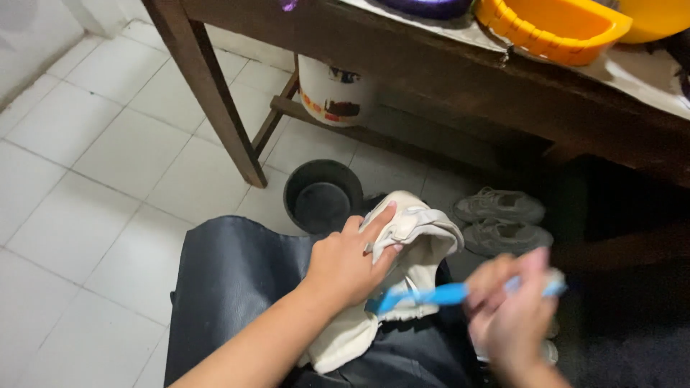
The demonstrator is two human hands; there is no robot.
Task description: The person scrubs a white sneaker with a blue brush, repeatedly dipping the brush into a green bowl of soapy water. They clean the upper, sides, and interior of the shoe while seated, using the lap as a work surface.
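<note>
My left hand [348, 262] grips a white shoe [413, 233] from above and holds it over my lap, toe pointing away. In my right hand [510, 312], which is blurred by motion, I hold a blue brush [438, 294] by its handle. The brush head lies against the side of the shoe, just below my left hand. A dark apron [237, 280] covers my knees under the shoe.
A black bucket [322, 195] stands on the white tiled floor just beyond my knees. A pair of grey sneakers [503, 219] lies to its right under a wooden table [402, 57]. An orange basin [553, 25] sits on the table, a white pail [334, 93] below it.
</note>
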